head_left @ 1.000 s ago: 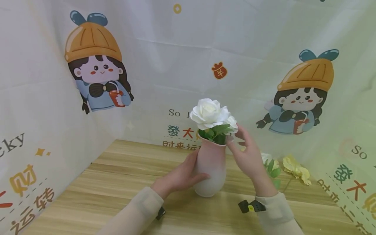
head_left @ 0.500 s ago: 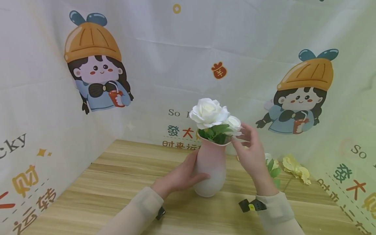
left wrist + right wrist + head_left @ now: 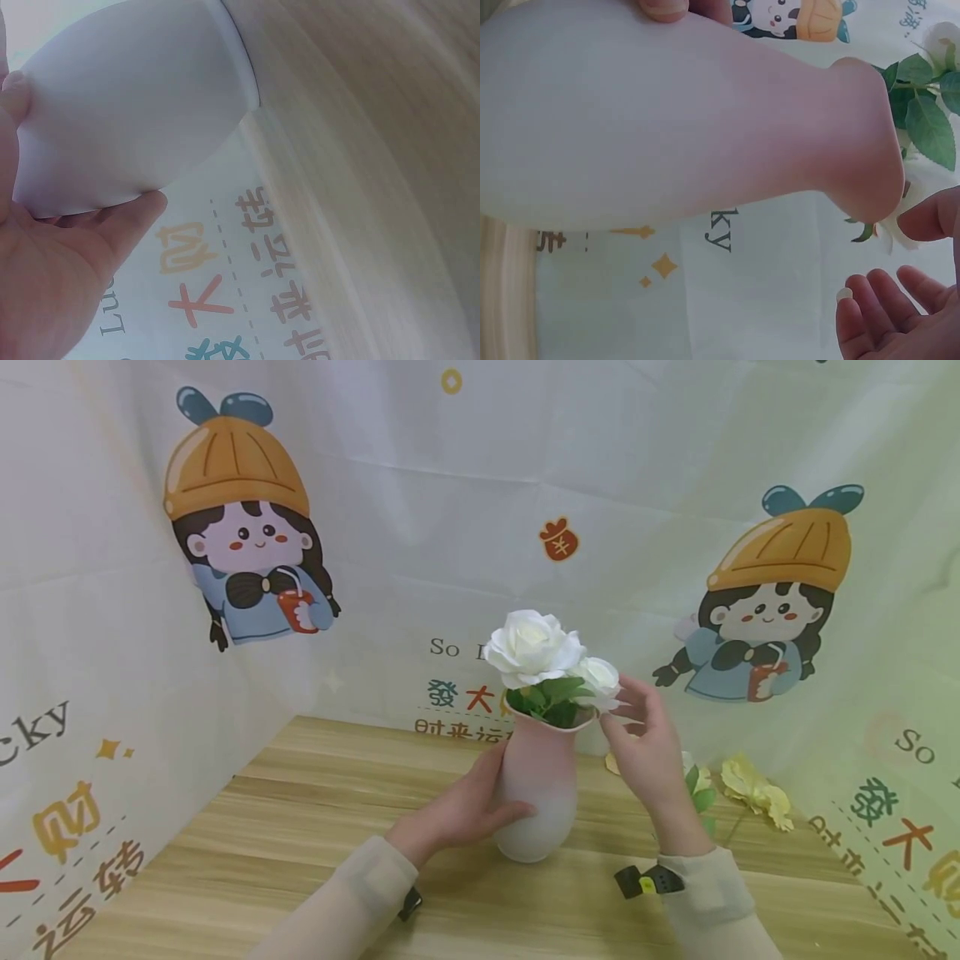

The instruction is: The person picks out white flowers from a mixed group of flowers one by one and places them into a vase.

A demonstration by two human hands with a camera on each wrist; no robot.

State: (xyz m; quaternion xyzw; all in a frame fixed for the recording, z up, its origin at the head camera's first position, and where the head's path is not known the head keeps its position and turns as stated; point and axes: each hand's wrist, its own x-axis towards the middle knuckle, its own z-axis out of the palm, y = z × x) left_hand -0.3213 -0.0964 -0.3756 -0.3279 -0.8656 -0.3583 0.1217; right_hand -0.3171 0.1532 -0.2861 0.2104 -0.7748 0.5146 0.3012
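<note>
Printed cloth backdrop (image 3: 450,527) enclosed the far side and both flanks of a wood-grain worktop (image 3: 262,827). The vase (image 3: 536,793), pink at the neck and white below, stood upright near the middle of the worktop. Its mouth held a large white rose (image 3: 532,647), a smaller white rose (image 3: 597,677) to the right of it, and green leaves (image 3: 555,693) at the rim.

Left hand (image 3: 461,806): clamped on the body of the vase from the left, thumb across the near face. Right hand (image 3: 645,747): beside the right edge of the mouth, fingers loosely bent, thumb and fingertips apart. It was at the smaller white rose; from where I stood, contact with the petals could not be confirmed. Farther right, a yellow flower (image 3: 753,789) lay at the far part of the worktop, with a pale bloom (image 3: 701,781) partly hidden behind the right wrist.

Step in hand, as judged: adjusting the smaller white rose within the vase. Next move, as judged: any further adjustment called for a light touch on the petals and a firm left hand, since a sideways push at the rim could tip the vase.
</note>
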